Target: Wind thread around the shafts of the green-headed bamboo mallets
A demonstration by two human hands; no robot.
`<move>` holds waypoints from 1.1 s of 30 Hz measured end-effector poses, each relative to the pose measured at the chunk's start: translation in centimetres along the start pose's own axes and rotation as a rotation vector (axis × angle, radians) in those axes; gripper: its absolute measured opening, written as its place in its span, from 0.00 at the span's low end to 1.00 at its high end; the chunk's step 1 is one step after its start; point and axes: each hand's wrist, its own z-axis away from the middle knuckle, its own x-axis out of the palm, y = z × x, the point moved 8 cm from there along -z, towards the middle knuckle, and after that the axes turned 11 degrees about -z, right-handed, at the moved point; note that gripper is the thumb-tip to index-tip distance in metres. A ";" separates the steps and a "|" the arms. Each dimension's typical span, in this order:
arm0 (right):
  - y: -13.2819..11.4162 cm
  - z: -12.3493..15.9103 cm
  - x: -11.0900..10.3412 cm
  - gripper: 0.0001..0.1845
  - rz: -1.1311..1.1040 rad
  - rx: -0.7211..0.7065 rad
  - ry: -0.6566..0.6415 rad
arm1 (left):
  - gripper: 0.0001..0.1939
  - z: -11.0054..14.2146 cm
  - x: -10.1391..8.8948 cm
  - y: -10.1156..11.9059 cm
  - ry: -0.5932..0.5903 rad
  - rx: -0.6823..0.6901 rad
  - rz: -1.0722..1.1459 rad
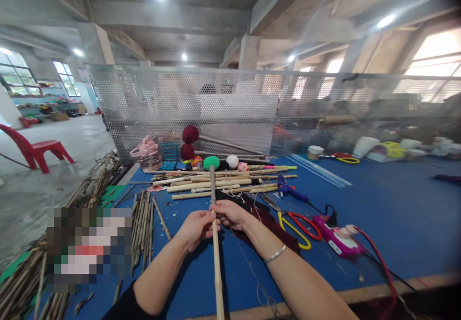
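Note:
A long bamboo stick (pixel 217 267) with a green ball (pixel 212 163) on its far end points away from me. Below the ball its upper part is covered in grey; the lower part is bare. My left hand (pixel 197 228) is closed on the stick from the left, fingertips pinched around it. Just above it, my right hand (pixel 230 214) pinches the stick where the grey covering ends. A thin grey thread (pixel 248 261) runs down the table beneath my right forearm. Dark red cloth (pixel 268 229) lies under and beside that forearm.
Red-and-yellow-handled scissors (pixel 300 226), a blue glue gun (pixel 288 188) and a pink power strip (pixel 338 238) lie to the right. Bamboo sticks (pixel 209 184) and dark red balls on sticks (pixel 190 134) lie ahead. Thin twigs (pixel 142 226) are at left; a perforated metal screen (pixel 180 99) stands behind.

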 end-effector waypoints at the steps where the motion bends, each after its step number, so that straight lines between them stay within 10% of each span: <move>1: 0.0 -0.1 -0.1 0.17 0.018 -0.019 0.020 | 0.19 0.0 -0.1 -0.1 0.002 -0.013 -0.016; 7: 0.3 -0.8 -0.3 0.16 0.092 -0.057 0.134 | 0.21 0.0 -1.6 -0.2 0.176 0.044 -0.284; 16: -0.2 -0.1 0.5 0.17 -0.102 0.003 -0.059 | 0.15 0.2 0.6 -0.2 -0.130 -0.018 0.023; 24: 0.3 -0.8 -0.1 0.18 -0.014 -0.030 0.071 | 0.20 -0.1 -1.1 -0.7 0.067 0.003 -0.183; 33: -0.2 -0.3 0.0 0.17 -0.057 -0.050 0.018 | 0.13 0.2 0.4 -0.3 -0.123 -0.039 0.063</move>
